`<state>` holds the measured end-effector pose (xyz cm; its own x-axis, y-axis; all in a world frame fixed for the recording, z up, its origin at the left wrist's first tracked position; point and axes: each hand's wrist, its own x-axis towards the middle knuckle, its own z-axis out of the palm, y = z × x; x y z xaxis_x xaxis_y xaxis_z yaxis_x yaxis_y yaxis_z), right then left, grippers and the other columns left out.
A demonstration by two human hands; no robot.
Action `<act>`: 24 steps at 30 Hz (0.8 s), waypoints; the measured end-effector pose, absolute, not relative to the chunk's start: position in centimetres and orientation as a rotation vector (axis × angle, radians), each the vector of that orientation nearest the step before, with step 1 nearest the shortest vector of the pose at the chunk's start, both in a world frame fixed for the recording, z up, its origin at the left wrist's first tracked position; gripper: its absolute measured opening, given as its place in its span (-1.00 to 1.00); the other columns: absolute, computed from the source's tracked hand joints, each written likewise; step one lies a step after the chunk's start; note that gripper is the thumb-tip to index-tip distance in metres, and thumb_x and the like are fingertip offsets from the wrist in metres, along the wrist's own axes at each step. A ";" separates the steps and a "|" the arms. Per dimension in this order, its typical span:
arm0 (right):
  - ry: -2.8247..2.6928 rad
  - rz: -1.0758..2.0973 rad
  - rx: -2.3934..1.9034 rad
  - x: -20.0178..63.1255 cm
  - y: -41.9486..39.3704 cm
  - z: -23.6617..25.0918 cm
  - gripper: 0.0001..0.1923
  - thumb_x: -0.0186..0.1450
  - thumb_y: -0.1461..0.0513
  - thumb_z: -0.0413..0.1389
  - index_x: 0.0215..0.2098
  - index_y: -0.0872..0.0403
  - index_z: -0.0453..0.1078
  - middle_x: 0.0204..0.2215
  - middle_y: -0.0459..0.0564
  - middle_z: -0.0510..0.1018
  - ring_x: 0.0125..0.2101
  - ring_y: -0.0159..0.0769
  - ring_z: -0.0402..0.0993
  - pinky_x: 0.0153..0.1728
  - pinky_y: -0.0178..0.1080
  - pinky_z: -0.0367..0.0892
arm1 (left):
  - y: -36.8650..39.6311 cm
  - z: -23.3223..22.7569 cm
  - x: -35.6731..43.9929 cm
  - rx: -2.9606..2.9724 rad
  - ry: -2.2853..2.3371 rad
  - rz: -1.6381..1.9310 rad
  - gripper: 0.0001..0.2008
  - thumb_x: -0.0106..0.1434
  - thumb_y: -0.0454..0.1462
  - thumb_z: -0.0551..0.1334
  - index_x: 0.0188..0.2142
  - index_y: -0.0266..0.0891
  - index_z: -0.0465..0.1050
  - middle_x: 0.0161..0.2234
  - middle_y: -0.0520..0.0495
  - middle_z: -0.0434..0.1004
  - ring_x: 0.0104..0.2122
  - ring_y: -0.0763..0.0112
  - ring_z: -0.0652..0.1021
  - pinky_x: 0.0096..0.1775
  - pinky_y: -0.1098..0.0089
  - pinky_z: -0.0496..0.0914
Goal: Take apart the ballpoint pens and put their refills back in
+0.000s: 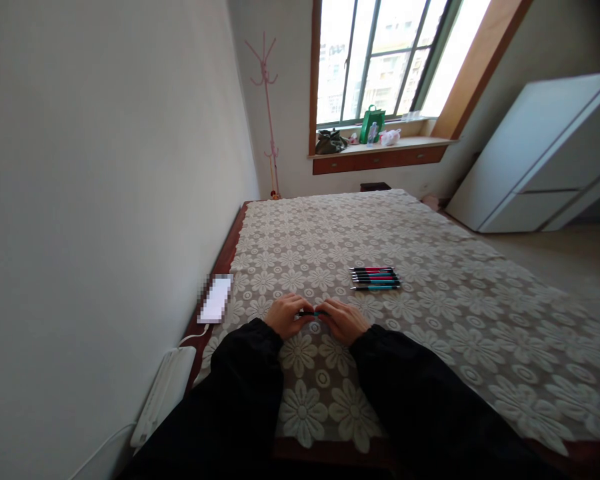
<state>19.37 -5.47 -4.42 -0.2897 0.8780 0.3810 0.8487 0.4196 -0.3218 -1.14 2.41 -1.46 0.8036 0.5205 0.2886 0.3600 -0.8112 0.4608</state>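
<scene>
Between my two hands, just above or on the flowered tablecloth (322,379), lies a slim black and teal pen (317,313), mostly covered by my fingers. My left hand (287,316) pinches its left part, and my right hand (343,321) pinches the right part. The fingertips of both hands nearly meet at its middle. Beyond my right hand several pens rest side by side on the cloth, black with red or teal barrels. The nearest teal pen (376,288) sits slightly apart from the row of pens (374,275).
A phone-like white screen (216,299), blurred out, is at the table's left edge with a cable. Nearer stands a white power strip or box (164,393) by the wall. Farther off are a pink coat stand (269,100), a windowsill with a green bag (372,125), and a white fridge (535,153).
</scene>
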 end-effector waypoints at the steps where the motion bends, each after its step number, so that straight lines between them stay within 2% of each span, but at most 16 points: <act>1: -2.173 0.078 -1.458 19.3 -5.5 -4.4 -0.82 0.42 0.21 -0.04 -0.11 0.02 0.37 -0.25 -0.01 0.53 -0.26 -0.28 0.47 -0.24 -0.29 0.30 | 2.4 -1.5 -1.1 2.619 0.686 0.562 -0.79 0.33 -0.12 0.19 -0.26 -0.17 0.52 -0.29 -0.03 0.59 -0.24 0.34 0.52 -0.13 0.36 0.35; 4: -2.177 0.059 -1.442 19.2 -5.5 -4.3 -0.89 0.38 0.27 0.01 -0.15 0.03 0.35 -0.25 -0.03 0.54 -0.27 -0.28 0.46 -0.22 -0.28 0.28 | 2.4 -1.7 -1.0 2.667 0.774 0.478 -0.68 0.39 -0.11 0.09 -0.36 -0.18 0.51 -0.41 -0.05 0.56 -0.29 0.32 0.51 -0.19 0.36 0.34; 8: -2.211 -0.070 -1.402 19.1 -5.5 -3.8 -0.92 0.36 0.30 0.04 -0.19 0.05 0.34 -0.31 -0.02 0.52 -0.26 -0.24 0.41 -0.21 -0.25 0.22 | 2.4 -1.7 -0.9 2.647 0.830 0.411 -0.65 0.40 -0.09 0.05 -0.37 -0.18 0.50 -0.42 -0.05 0.54 -0.30 0.32 0.53 -0.20 0.38 0.33; 14: -2.189 -0.207 -1.422 19.3 -5.3 -3.4 -0.89 0.36 0.34 0.02 -0.24 0.05 0.36 -0.33 -0.01 0.49 -0.28 -0.23 0.35 -0.24 -0.23 0.14 | 2.5 -1.6 -1.1 2.357 0.756 0.376 -0.62 0.46 -0.12 -0.06 -0.12 -0.14 0.51 -0.59 0.07 0.48 -0.48 0.43 0.53 -0.25 0.44 0.36; 16: -2.173 -0.183 -1.456 19.6 -5.2 -3.4 -0.92 0.33 0.34 0.06 -0.24 0.05 0.35 -0.32 -0.01 0.50 -0.27 -0.23 0.35 -0.24 -0.22 0.13 | 2.7 -1.8 -1.2 2.337 0.731 0.426 -0.65 0.44 -0.13 -0.02 -0.11 -0.14 0.51 -0.55 0.07 0.52 -0.44 0.43 0.54 -0.22 0.44 0.37; 19: -2.150 -0.118 -1.492 20.5 -5.0 -3.4 -0.90 0.31 0.34 0.09 -0.22 0.04 0.36 -0.29 -0.01 0.53 -0.23 -0.22 0.36 -0.18 -0.22 0.15 | 3.0 -2.1 -1.2 2.408 0.693 0.497 -0.70 0.41 -0.15 0.04 -0.10 -0.13 0.52 -0.39 0.02 0.60 -0.28 0.38 0.56 -0.12 0.41 0.37; 24: -2.126 -0.020 -1.551 22.7 -4.4 -3.8 -0.85 0.31 0.34 0.05 -0.20 0.02 0.41 -0.23 0.01 0.55 -0.15 -0.20 0.38 -0.06 -0.17 0.18 | 3.6 -2.4 -1.7 2.506 0.748 0.521 -0.72 0.40 -0.17 0.06 -0.11 -0.10 0.54 -0.15 -0.01 0.62 -0.15 0.33 0.55 -0.05 0.35 0.38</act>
<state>22.74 -4.42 -3.79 -0.2222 0.8880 0.4026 0.8954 0.3493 -0.2762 -1.70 3.58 -2.40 0.7793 0.5873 0.2185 0.4087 -0.7407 0.5332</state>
